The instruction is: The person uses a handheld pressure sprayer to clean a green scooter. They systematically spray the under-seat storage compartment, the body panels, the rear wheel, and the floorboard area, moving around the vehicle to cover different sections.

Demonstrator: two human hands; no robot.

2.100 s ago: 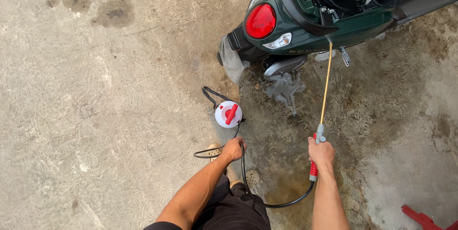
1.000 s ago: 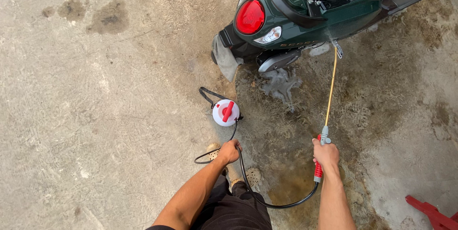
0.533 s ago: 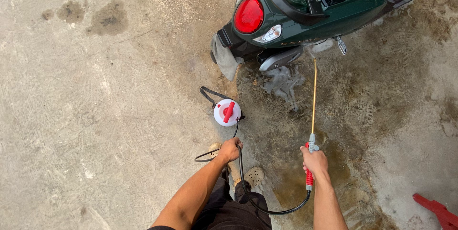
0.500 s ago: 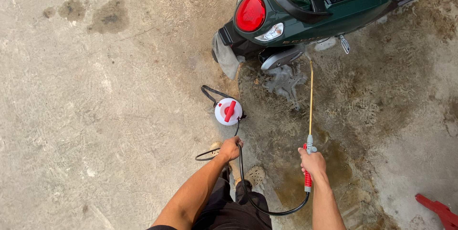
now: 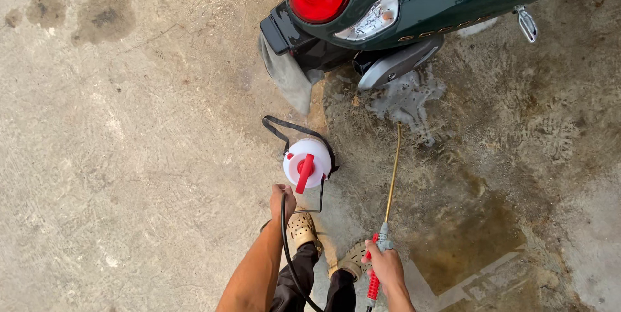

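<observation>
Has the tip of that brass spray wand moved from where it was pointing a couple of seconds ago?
Yes. The spray wand has dropped from the green scooter toward the wet concrete.

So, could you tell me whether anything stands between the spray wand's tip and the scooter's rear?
Nothing visible does. The brass wand in the right hand points over bare wet concrete toward the scooter.

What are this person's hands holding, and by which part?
The right hand grips the spray wand by its red handle at the near end. The left hand holds the black hose beside the white pump sprayer.
</observation>
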